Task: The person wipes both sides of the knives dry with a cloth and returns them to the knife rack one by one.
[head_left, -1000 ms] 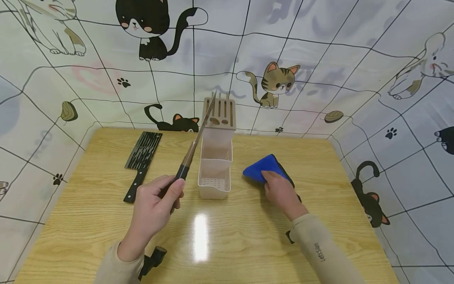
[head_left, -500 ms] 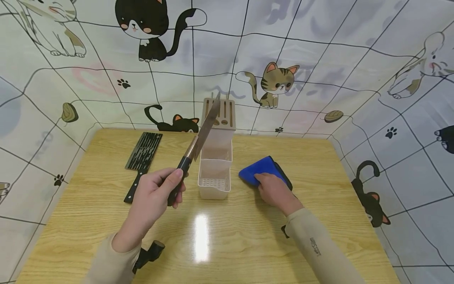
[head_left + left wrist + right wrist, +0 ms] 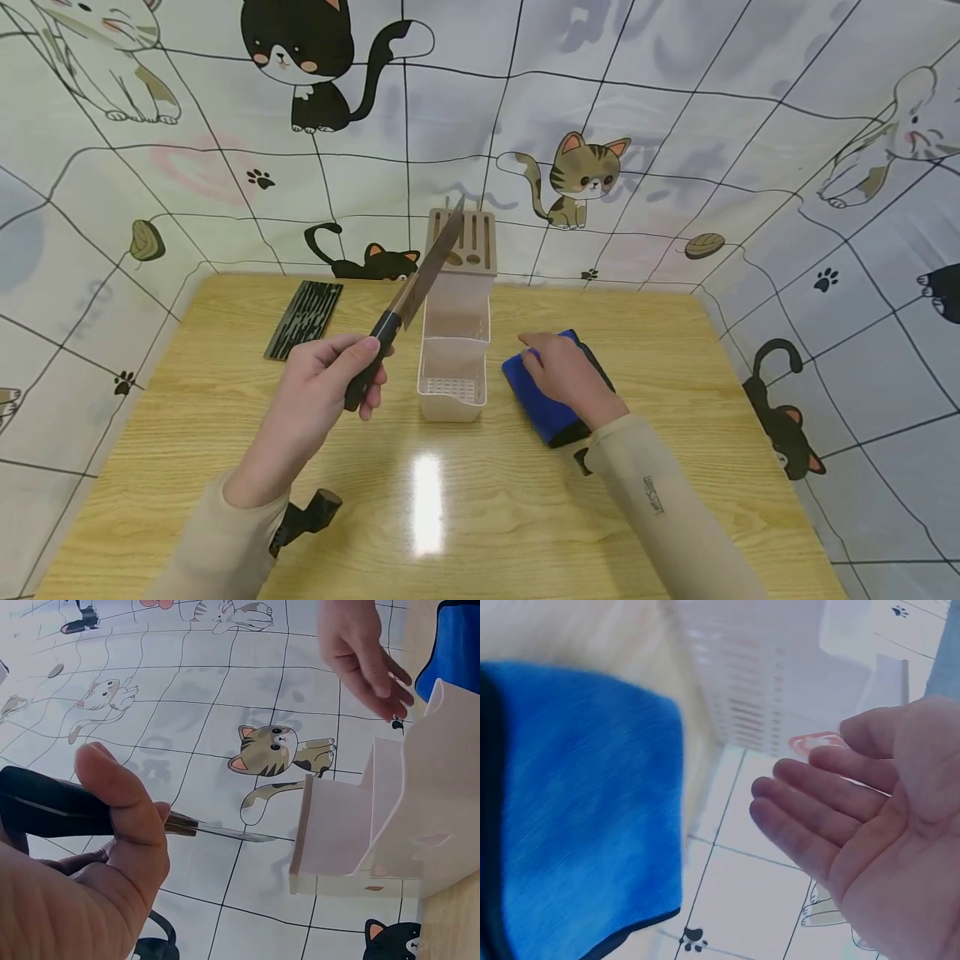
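My left hand (image 3: pixel 326 383) grips the black handle of a kitchen knife (image 3: pixel 429 273), its blade slanting up and away in front of the rack in the head view. In the left wrist view the same knife (image 3: pixel 225 831) appears nearly edge-on. My right hand (image 3: pixel 566 375) is raised over a folded blue cloth (image 3: pixel 536 404) with dark edging that lies on the table. The right wrist view shows this hand (image 3: pixel 855 802) with fingers extended and nothing in them, apart from the cloth (image 3: pixel 592 802). Between the hands stands a pale plastic knife rack (image 3: pixel 453 358) with a slotted brown top.
A cleaver (image 3: pixel 303 321) with a dark streaked blade lies at the table's back left, its handle hidden behind my left hand. The wooden table (image 3: pixel 480 517) meets cat-patterned sheeting (image 3: pixel 465 108) at the back and sides. Dark straps sit at both wrists.
My right hand has let go of the blue cloth, which now lies folded on the table. The knife has turned to show its blade's flat side, and my left hand has shifted slightly left.
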Action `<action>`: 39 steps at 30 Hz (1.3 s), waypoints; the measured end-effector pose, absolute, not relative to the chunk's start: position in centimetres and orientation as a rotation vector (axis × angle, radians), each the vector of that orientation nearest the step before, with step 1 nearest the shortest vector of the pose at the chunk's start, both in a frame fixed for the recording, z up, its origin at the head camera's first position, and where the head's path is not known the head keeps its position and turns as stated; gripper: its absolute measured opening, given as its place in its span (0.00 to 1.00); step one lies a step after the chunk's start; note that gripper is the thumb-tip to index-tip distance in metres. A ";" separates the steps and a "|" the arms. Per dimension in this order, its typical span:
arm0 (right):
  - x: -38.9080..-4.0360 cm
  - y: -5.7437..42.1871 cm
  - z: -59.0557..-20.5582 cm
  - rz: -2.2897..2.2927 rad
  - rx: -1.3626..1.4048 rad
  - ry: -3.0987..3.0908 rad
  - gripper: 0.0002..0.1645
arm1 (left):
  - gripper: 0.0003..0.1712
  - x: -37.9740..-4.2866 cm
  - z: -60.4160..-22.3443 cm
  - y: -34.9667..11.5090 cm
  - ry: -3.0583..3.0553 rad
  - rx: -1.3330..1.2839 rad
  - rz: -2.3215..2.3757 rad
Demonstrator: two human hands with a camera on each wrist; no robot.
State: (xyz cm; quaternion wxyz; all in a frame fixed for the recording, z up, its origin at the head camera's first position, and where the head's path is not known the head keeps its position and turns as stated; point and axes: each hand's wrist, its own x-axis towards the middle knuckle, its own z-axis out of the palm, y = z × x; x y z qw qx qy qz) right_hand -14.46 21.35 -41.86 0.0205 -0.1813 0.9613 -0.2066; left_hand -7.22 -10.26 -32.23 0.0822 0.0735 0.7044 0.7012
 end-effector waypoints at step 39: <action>-18.2 17.1 -41.1 -0.964 -0.401 2.710 0.32 | 0.24 -12.2 -27.2 -11.3 2.053 0.118 1.991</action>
